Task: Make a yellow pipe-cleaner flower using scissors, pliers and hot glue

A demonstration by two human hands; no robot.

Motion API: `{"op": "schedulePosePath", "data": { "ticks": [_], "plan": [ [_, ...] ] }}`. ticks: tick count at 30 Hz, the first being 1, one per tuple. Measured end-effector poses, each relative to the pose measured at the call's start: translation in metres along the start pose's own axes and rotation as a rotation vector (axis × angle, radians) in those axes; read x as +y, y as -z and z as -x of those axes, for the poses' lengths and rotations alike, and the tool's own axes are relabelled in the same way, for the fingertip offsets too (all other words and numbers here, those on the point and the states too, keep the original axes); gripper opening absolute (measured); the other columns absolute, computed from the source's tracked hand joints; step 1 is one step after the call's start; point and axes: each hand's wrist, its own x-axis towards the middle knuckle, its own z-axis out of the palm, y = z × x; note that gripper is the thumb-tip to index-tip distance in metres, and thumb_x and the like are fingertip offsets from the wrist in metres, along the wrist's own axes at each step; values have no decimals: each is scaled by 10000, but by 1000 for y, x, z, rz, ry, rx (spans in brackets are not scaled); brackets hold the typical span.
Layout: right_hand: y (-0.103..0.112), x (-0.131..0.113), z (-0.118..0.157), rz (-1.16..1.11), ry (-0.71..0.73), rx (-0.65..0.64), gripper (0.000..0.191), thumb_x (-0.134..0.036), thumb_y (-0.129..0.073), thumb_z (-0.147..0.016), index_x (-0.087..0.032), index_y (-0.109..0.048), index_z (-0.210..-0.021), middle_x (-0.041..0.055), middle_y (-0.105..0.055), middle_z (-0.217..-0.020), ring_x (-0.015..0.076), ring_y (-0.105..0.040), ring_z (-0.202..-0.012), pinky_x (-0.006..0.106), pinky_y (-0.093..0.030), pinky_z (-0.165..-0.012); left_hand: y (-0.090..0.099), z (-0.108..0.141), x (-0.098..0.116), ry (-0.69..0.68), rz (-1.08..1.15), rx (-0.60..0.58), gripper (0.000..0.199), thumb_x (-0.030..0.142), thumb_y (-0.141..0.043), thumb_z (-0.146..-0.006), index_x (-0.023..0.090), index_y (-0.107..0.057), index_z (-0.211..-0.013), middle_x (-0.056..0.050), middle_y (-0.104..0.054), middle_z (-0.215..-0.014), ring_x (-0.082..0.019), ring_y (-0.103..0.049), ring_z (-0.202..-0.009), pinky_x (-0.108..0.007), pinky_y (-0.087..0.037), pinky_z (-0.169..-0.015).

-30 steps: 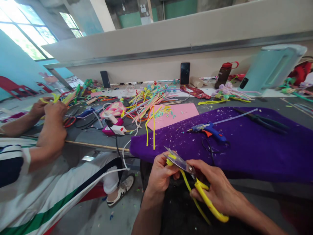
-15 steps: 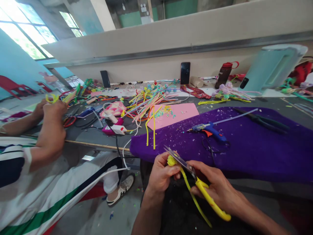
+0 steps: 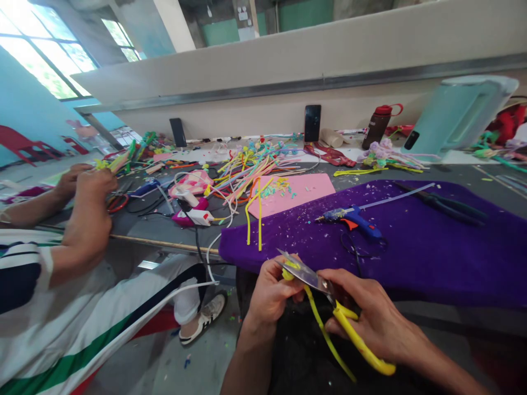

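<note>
My left hand (image 3: 274, 293) pinches a small yellow fuzzy piece (image 3: 290, 270), from which a long yellow stem (image 3: 325, 332) hangs down to the right. Yellow-handled scissors (image 3: 360, 343) are gripped in my right hand (image 3: 366, 310). Their blades lie over the yellow piece, tips pointing up and left, slightly parted. Both hands are above my dark lap, at the near edge of a purple cloth (image 3: 428, 252). On that cloth rest a blue glue gun (image 3: 362, 222) with a clear glue stick and dark pliers (image 3: 444, 203).
Two yellow stems (image 3: 259, 219) lie across a pink sheet (image 3: 313, 192) beside a heap of coloured stems (image 3: 251, 170). Behind stand a phone (image 3: 312, 123), a bottle (image 3: 376, 127) and a kettle (image 3: 457, 118). A person's arms (image 3: 88, 203) work at the left, near a power strip (image 3: 200, 216).
The scissors and my right hand have shifted slightly right and down, with the blades turned flatter over the yellow piece. At the left, the other person's hands have moved a little.
</note>
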Motion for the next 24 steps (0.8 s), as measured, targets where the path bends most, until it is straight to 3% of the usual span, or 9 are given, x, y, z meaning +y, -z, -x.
{"op": "schedulePosePath", "data": {
  "ticks": [13, 24],
  "plan": [
    [-3, 2, -2, -173, -19, -31, 447, -246, -619, -714, -241, -505, -1146, 0, -624, -832, 135, -563, -682, 240, -452, -615, 3, 0, -2, -3, 48, -15, 238, 242, -744, -514, 126, -653, -700, 16, -552, -522, -50, -457, -367, -142, -361, -333],
    [-7, 5, -2, -133, 15, 20, 444, -241, -615, -723, -236, -508, -1154, 20, -619, -856, 147, -569, -714, 254, -465, -636, 1, -1, -1, -8, 34, 3, 189, 243, -729, -531, 122, -619, -626, 20, -540, -536, -44, -454, -367, -143, -353, -339]
  ]
}}
